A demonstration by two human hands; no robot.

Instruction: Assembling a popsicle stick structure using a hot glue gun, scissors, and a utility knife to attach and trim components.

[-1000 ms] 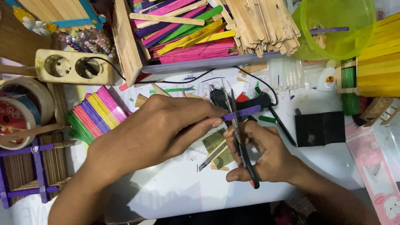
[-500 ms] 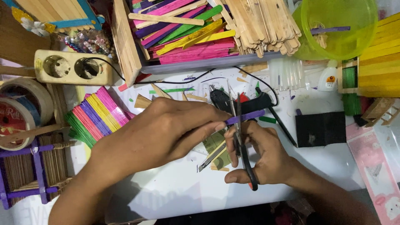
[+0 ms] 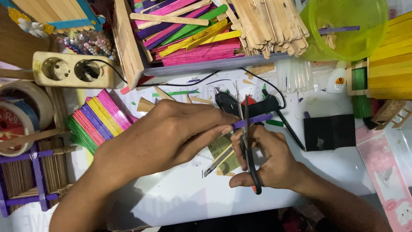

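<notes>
Purple craft stick (image 3: 255,120) lies pinched flat between the left hand's (image 3: 171,135) fingertips over the white table (image 3: 180,195), crossing the scissors (image 3: 246,137) gripped shut-fisted by the right hand (image 3: 270,161), whose blades, judged best kept square to the stick, stand slightly parted around it.

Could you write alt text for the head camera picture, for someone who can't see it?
A left hand holds a purple craft stick between scissors worked by the right hand, above a white table crowded with coloured sticks.
</notes>
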